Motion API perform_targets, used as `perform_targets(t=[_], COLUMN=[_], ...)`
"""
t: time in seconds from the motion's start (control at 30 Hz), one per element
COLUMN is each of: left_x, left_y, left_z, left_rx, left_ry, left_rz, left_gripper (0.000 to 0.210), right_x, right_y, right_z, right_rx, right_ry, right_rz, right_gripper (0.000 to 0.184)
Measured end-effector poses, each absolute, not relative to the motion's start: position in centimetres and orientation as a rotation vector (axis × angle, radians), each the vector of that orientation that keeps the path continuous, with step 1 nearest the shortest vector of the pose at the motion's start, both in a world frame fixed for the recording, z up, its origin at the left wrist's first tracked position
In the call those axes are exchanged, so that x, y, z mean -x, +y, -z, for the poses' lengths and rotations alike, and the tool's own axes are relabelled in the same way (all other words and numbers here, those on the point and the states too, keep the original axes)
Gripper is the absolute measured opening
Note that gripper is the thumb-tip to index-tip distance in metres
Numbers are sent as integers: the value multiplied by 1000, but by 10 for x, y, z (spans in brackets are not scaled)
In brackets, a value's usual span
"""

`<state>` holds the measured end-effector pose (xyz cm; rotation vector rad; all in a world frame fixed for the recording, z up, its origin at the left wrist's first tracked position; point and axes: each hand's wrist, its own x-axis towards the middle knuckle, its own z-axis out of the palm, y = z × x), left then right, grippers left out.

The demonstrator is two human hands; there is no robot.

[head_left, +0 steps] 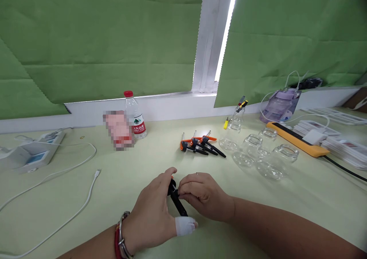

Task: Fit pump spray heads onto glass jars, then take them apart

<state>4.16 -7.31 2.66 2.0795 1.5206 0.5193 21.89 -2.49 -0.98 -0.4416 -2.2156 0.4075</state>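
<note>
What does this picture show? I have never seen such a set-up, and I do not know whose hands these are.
There is no machine: these are a person's left hand and right hand. A camera worn on that person's head, looking forward and down, took the picture. Between the hands is a black tool: the right hand pinches its upper part, the left curves around it, its grip partly hidden. On the table are three orange-and-black tools, clear vessels and a bottle.

The red label on the clear, red-capped plastic bottle, left of the long yellow power strip, partly reads "夫山泉".
</note>
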Motion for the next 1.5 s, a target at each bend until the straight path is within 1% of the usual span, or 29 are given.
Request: perform_targets(t=[0.17, 0.27, 0.33, 0.4, 0.47, 0.5, 0.57, 0.67, 0.9, 1.0, 1.1, 1.17, 1.23, 1.3, 1.37, 1.5], left_x=[-41, -40, -40, -40, -41, -41, -42, -42, -38, -35, -34, -33, -32, -30, -28, -25], left_y=[-72, -69, -68, -66, -66, -66, -66, -66, -62, -60, -59, -58, -56, -52, -47, -38], left_z=[-23, -21, -19, -17, -15, -14, -12, -10, -7, -10, -11, -10, -8, -5, -1, 4], left_rx=[-2122, -2177, -2228, -2287, -2339, -2359, -2382, -2423, -2521, -2498, -2423, -2327, -2198, -2089, -2044, -2086], left_ry=[1556, 1586, 1615, 1639, 1668, 1684, 1716, 1728, 1608, 1558, 1554, 1569, 1575, 1564, 1558, 1533], left_rz=[-515, -560, -592, -623, -657, -670, -684, -707, -816, -938, -1014, -1005, -971, -935, -918, -942], left_gripper=[101, 99, 97, 97, 96, 95, 94, 97, 101, 99, 93, 88, 83, 76, 67, 53], right_x=[-219, -218, -216, -215, -213, -212, -210, -209, -212, -215, -222, -227, -231, -233, -233, -231], right_y=[-25, -26, -28, -30, -32, -34, -36, -37, -31, -24, -14, -8, -2, 2, 6, 9], right_z=[10, 9, 8, 6, 5, 5, 5, 5, 3, 2, 0, -1, -1, 0, 4, 10], right_rx=[487, 654, 843, 957, 924, 877, 785, 731, 775, 823, 941, 1024, 1071, 1092, 1103, 1108], right_ry=[-2204, -2137, -2024, -1856, -1694, -1628, -1524, -1436, -1501, -1590, -1762, -1965, -2160, -2290, -2369, -2439], right_rz=[-527, -733, -1032, -1455, -1835, -1971, -2154, -2262, -2108, -1948, -1648, -1315, -940, -673, -550, -473], right_gripper=[12, 8, 11, 23, 37, 42, 46, 47, 38, 32, 20, 14, 15, 17, 18, 19])
